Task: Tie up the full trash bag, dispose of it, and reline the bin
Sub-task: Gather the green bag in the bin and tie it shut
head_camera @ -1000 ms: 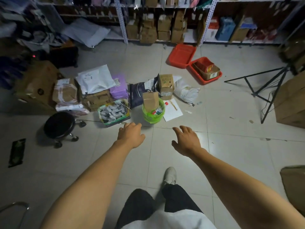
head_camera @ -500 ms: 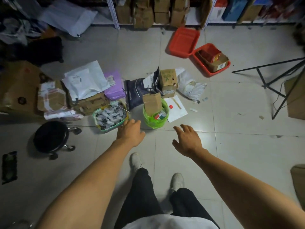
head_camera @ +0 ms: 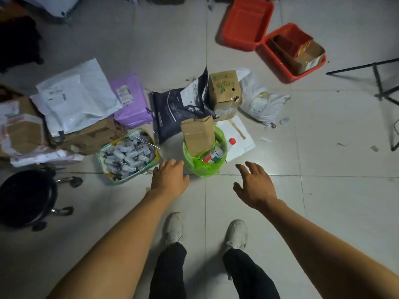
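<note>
The bin (head_camera: 205, 156) with its green trash bag (head_camera: 201, 168) stands on the pale tiled floor (head_camera: 323, 201), a cardboard box (head_camera: 197, 134) and a bottle (head_camera: 216, 153) poking out the top. Left hand (head_camera: 169, 179) hovers just left of the bin, fingers relaxed, holding nothing; right hand (head_camera: 255, 185) off to its right, fingers spread, empty. Parcels (head_camera: 77, 98) crowd behind and left of the bin, red trays (head_camera: 246, 22) well beyond it, a black stool (head_camera: 26, 197) far left.

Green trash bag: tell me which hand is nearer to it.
Left. The left hand hovers just beside the green trash bag, at its left edge, fingers relaxed. The right hand is off to the bag's right and lower in the view, with bare floor between them.
</note>
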Demonstrator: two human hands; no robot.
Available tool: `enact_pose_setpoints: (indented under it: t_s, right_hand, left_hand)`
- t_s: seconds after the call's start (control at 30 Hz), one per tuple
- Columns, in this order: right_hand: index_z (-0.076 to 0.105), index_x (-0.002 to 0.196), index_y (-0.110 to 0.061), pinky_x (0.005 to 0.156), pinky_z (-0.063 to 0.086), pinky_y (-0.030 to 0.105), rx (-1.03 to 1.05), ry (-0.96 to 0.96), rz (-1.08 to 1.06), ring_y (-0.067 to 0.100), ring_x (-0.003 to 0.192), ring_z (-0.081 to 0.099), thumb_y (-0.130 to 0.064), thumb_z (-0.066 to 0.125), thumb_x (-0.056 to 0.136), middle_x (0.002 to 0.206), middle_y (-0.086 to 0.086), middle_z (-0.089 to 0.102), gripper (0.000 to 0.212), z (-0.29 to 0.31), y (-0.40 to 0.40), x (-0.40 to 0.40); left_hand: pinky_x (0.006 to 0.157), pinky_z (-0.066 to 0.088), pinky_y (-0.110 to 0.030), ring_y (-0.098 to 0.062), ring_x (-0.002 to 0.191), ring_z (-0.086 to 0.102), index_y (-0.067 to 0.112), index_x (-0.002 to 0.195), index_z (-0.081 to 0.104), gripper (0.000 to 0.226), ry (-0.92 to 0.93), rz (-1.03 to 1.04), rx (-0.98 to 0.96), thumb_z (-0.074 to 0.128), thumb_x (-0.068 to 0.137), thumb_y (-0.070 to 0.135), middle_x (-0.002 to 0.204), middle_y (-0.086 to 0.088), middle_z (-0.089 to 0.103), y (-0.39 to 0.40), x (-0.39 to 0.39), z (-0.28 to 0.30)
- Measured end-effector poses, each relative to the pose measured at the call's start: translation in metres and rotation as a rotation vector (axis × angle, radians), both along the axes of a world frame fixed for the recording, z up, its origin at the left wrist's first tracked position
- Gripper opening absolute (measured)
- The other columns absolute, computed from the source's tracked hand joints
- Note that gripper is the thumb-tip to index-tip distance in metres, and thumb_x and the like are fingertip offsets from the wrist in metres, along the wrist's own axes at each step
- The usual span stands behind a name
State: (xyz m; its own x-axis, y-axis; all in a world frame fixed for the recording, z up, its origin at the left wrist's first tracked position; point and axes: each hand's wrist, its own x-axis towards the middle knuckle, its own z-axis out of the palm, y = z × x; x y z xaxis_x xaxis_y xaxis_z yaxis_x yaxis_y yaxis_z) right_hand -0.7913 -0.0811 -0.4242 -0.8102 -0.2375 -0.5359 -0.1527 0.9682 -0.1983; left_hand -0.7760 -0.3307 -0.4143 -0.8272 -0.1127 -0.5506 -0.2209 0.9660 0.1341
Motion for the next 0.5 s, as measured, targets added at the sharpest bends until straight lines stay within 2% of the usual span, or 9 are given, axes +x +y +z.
enact_pose_setpoints:
  t_s: [0.2,0.33,0.5]
  right_hand:
    - [0.028,0.149,-0.023,0.118,0.026,0.044,-0.048,0.129,-0.008,0.033,0.145,0.023,-0.047,0.049,0.091,0.158,0.012,0.027,0.066,-0.131,-0.007,-0.048]
    - [0.027,0.150,-0.021,0.114,0.030,0.043,-0.111,0.260,-0.071,0.033,0.142,0.029,-0.047,0.050,0.092,0.157,0.011,0.029,0.067,-0.203,-0.012,-0.079]
    - [0.039,0.144,-0.018,0.108,0.036,0.043,-0.240,0.406,-0.116,0.032,0.136,0.036,-0.046,0.053,0.091,0.152,0.010,0.034,0.061,-0.283,-0.022,-0.111]
  left_hand:
    - [0.104,0.038,-0.042,-0.031,0.130,0.041,0.017,0.134,0.049,0.048,0.101,0.017,-0.017,0.054,0.090,0.036,0.140,-0.009,0.046,-0.007,-0.039,-0.129]
    - [0.105,0.039,-0.044,-0.031,0.132,0.038,0.021,0.136,0.045,0.052,0.202,0.016,-0.023,0.053,0.088,0.038,0.145,-0.008,0.041,-0.014,-0.066,-0.209]
    - [0.117,0.023,-0.052,-0.030,0.149,0.013,0.026,0.149,0.029,0.063,0.456,-0.112,-0.033,0.051,0.092,0.041,0.161,-0.007,0.017,-0.015,-0.097,-0.294]
